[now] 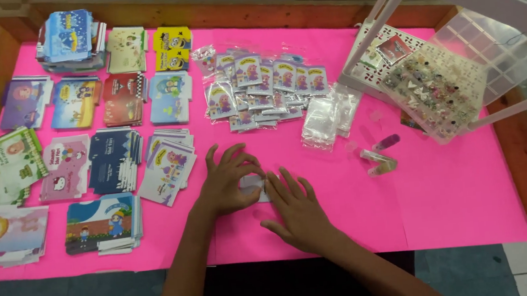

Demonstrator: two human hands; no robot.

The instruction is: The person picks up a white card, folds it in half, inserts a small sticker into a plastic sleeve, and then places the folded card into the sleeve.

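card stacks (pixel 78 139) left | packets (pixel 258 88) behind hands | organizer box (pixel 454 80) right
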